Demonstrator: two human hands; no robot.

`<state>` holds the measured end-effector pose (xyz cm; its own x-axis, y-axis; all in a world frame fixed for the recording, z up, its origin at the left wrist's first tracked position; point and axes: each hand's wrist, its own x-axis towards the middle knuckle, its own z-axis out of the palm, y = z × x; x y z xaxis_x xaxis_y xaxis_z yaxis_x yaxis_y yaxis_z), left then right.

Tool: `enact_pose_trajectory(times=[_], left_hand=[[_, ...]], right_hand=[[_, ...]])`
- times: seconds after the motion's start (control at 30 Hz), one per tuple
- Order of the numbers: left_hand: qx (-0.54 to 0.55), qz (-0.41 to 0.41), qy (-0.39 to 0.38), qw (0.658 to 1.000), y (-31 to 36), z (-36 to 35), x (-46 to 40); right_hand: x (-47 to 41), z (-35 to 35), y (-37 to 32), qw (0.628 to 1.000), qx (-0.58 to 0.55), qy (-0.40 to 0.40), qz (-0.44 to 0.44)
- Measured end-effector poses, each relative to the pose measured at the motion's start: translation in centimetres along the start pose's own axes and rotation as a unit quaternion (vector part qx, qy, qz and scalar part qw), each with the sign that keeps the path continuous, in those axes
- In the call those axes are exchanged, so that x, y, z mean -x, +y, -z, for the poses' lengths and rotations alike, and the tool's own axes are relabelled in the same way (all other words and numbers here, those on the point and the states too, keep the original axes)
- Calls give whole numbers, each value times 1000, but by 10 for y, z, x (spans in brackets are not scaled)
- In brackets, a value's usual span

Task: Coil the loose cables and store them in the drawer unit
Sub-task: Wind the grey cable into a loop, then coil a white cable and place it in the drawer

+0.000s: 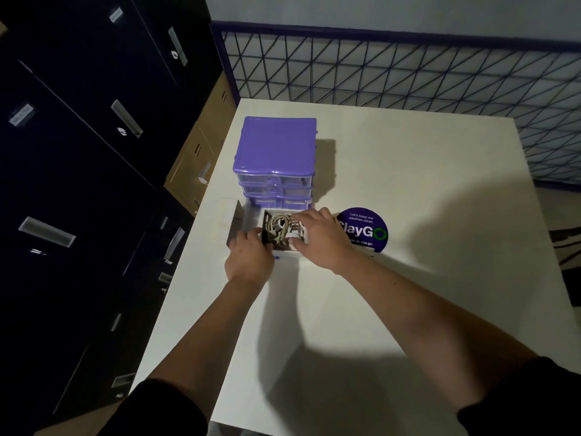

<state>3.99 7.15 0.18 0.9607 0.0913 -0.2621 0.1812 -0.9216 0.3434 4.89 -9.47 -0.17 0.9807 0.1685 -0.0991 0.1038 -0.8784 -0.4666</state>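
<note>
Near the counter's point(408, 184) left edge, the pale coiled cables point(280, 227) sit springy and light in the pulled-out drawer point(284, 251); left hand point(250, 256) grips its corner, right hand's point(317, 239) curled fingers point(297, 217) press them down.

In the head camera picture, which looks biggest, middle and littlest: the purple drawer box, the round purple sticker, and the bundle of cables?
1. Purple drawer unit, clearly the largest.
2. Round purple sticker.
3. Coiled cables, in the pulled-out drawer; hands partly cover both cables and sticker, so these two are close.
</note>
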Motion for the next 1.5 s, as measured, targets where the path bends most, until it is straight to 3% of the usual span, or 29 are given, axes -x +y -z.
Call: enact_pose_trajectory(times=[0.13,0.3,0.5,0.8,1.07,1.5], left_hand=[[-26,-9,60,998,21,-3,11],[-9,-104,95,990,60,-19,32],[36,-213,19,976,128,-57,65],[-30,-375,-107,920,203,-94,106],[-76,-460,-158,870,244,-121,156],[-102,-536,-217,810,283,-179,236]], right_hand=[[24,12,24,999,-32,17,-36],[65,30,61,994,-47,56,-82],[130,53,113,982,-43,95,-155],[231,68,157,942,-61,145,-296],[312,62,169,895,-67,217,-383],[449,81,226,864,-156,185,-442]])
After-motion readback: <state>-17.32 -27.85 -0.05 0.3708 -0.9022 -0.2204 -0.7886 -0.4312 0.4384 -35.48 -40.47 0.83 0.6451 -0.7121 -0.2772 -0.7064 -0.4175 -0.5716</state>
